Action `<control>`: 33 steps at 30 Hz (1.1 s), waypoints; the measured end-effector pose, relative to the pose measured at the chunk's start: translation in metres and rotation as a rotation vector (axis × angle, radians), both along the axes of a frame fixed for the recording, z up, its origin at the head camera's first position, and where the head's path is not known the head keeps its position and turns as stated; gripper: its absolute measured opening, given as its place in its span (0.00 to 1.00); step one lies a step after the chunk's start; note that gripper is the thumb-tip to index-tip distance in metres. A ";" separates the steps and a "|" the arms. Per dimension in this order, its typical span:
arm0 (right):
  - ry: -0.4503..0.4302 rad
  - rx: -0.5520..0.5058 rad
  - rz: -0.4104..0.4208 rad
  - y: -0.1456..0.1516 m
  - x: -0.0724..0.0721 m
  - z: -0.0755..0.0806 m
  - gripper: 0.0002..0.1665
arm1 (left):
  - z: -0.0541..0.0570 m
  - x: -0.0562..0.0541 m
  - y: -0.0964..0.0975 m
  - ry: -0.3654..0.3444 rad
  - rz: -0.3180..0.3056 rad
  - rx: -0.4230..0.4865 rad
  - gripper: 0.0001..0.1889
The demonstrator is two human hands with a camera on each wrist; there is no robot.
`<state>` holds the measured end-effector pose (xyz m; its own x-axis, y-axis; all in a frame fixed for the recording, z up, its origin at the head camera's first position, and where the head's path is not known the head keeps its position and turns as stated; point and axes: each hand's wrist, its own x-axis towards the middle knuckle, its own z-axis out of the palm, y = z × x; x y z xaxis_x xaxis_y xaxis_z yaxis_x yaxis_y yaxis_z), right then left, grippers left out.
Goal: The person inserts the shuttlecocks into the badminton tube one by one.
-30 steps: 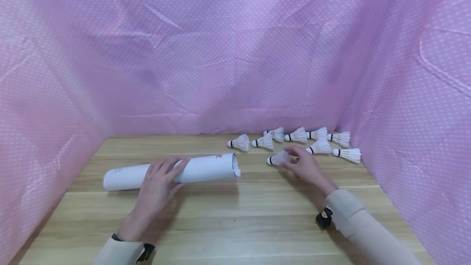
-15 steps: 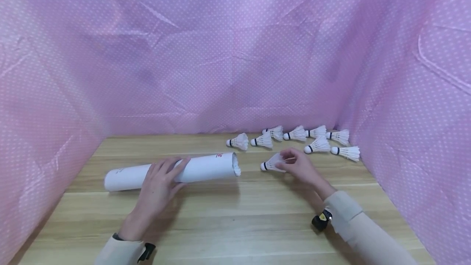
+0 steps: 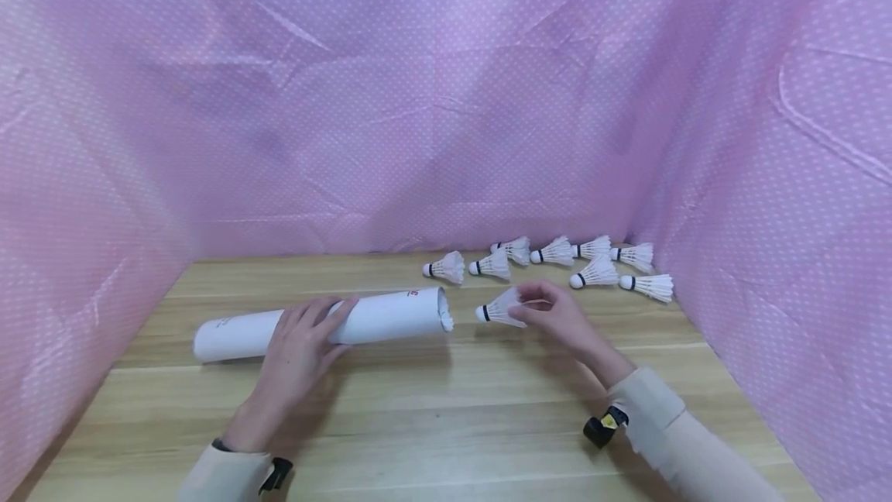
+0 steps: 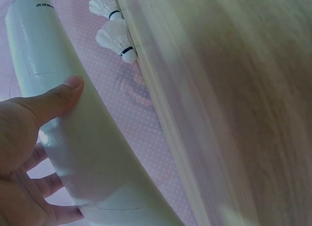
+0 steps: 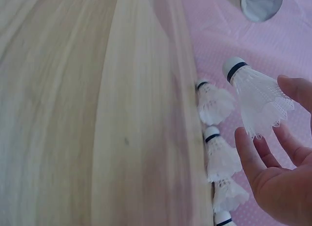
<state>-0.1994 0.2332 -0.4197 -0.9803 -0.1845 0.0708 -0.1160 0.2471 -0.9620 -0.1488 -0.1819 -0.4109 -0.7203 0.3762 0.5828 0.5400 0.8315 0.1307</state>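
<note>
A white shuttlecock tube [image 3: 390,316] lies slanted on the left of the table, its open end facing right with white feather tips showing inside. My left hand [image 3: 300,343] grips it round the middle; in the left wrist view the thumb [image 4: 68,92] presses along one side. My right hand [image 3: 560,320] pinches a white shuttlecock [image 3: 498,310] by its skirt edge, the cork pointing left toward the tube's open end, a short gap between them. In the right wrist view the same shuttlecock [image 5: 256,96] shows a dark band below its cork.
Several more shuttlecocks, among them a leftmost shuttlecock [image 3: 446,268] and a rightmost shuttlecock [image 3: 648,287], lie along the back right of the wooden table [image 3: 446,424]. A pink dotted cloth [image 3: 432,99] encloses the back and sides.
My right hand has moved left with the pinched shuttlecock, away from the others and closer to the tube's open end. The left hand and tube stay almost as they were.
</note>
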 end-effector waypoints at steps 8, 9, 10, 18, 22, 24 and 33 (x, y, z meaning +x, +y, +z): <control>-0.012 -0.040 -0.011 -0.008 0.010 0.013 0.29 | -0.001 -0.003 0.002 0.002 -0.014 0.001 0.45; -0.010 -0.045 -0.012 -0.009 0.011 0.015 0.28 | -0.001 -0.003 0.002 0.001 -0.014 0.001 0.45; -0.006 -0.052 -0.017 -0.010 0.012 0.016 0.28 | -0.001 -0.003 0.002 0.002 -0.013 0.000 0.46; 0.037 -0.103 -0.010 -0.017 0.019 0.026 0.26 | 0.000 -0.003 0.005 -0.009 -0.010 -0.004 0.45; 0.036 -0.126 0.007 -0.021 0.023 0.029 0.26 | 0.001 -0.003 0.007 -0.014 -0.010 -0.005 0.45; 0.035 -0.135 0.014 -0.024 0.024 0.029 0.26 | 0.001 -0.003 0.008 -0.014 -0.012 -0.008 0.45; 0.010 -0.176 0.037 -0.037 0.026 0.028 0.26 | 0.002 -0.003 0.011 -0.004 -0.016 -0.015 0.45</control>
